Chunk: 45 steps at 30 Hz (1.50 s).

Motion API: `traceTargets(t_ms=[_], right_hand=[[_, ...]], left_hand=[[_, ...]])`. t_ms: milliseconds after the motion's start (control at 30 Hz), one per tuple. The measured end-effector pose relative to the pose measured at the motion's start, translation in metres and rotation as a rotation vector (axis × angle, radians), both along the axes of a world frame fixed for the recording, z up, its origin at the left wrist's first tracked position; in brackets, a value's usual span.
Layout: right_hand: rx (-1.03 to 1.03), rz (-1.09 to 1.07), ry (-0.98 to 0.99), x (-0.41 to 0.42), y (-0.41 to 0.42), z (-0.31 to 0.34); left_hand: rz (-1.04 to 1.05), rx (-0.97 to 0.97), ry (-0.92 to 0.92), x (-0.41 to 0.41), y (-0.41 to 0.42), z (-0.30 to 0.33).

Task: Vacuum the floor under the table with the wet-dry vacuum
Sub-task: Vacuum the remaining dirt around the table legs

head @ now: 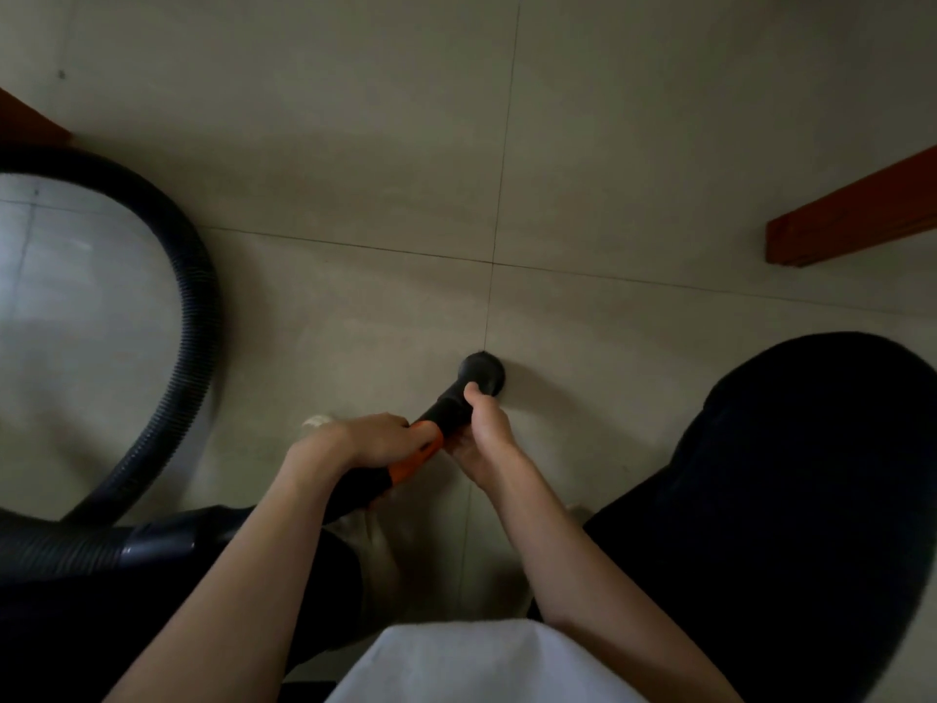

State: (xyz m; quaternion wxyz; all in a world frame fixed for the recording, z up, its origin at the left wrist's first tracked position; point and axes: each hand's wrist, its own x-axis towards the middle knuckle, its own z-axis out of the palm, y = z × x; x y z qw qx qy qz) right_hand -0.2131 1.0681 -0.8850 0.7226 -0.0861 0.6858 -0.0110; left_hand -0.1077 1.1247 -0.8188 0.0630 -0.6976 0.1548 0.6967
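Observation:
A black vacuum wand with an orange collar point(416, 456) runs from my hands down to the tiled floor point(355, 170). Its round black nozzle point(481, 372) sits on a tile joint. My left hand point(365, 441) grips the wand at the orange collar. Just behind the nozzle, my right hand point(481, 438) holds the black tube, thumb on top and fingers curled under it. The ribbed black hose point(195, 296) loops away on the left and comes back to the wand at the lower left.
A red-brown wooden table leg or rail point(852, 220) juts in from the right, and another wooden piece point(25, 124) shows at the far left. My dark-trousered knee point(811, 474) fills the lower right. A light shoe point(317, 422) peeks out beside my left hand.

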Motion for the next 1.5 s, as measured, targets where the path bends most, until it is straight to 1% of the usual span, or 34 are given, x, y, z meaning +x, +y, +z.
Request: traceTargets(t_ms=[100,233,300,400,500,633,733,833,1000,1167,1367,1500], right_hand=[[0.062,0.023,0.002,0.003,0.011,0.011],[0.141,0.029,-0.055,-0.003,0.018,0.022],[0.168,0.043,-0.059,-0.008,0.016,0.025],[0.183,0.025,-0.069,-0.011,0.01,0.032],[0.165,-0.007,-0.051,-0.019,0.002,0.036],[0.108,-0.066,0.002,-0.03,-0.007,0.03],[0.045,-0.137,0.044,-0.038,-0.012,0.022],[-0.006,-0.163,0.119,-0.045,-0.01,0.017],[-0.055,-0.199,0.244,-0.059,-0.011,0.016],[-0.074,-0.259,0.321,-0.083,-0.021,0.019],[-0.092,-0.453,0.297,-0.104,-0.024,0.022],[-0.088,-0.499,0.301,-0.115,-0.025,0.023]], left_hand=[[0.072,0.087,0.031,0.011,0.008,0.001],[0.038,0.169,0.006,0.016,0.019,-0.001],[0.008,0.175,-0.021,0.009,0.018,0.0],[-0.11,0.11,-0.042,0.0,0.015,-0.002],[-0.089,0.077,0.007,-0.009,0.008,-0.001],[-0.119,-0.006,-0.026,-0.026,-0.004,0.0],[-0.068,-0.047,0.006,-0.038,-0.009,-0.003],[-0.079,-0.064,0.016,-0.045,-0.013,-0.004],[-0.184,-0.113,-0.011,-0.063,-0.023,-0.009],[-0.307,-0.153,-0.035,-0.09,-0.04,-0.009],[-0.406,-0.17,-0.024,-0.11,-0.054,-0.015],[-0.494,-0.202,-0.03,-0.12,-0.059,-0.018]])
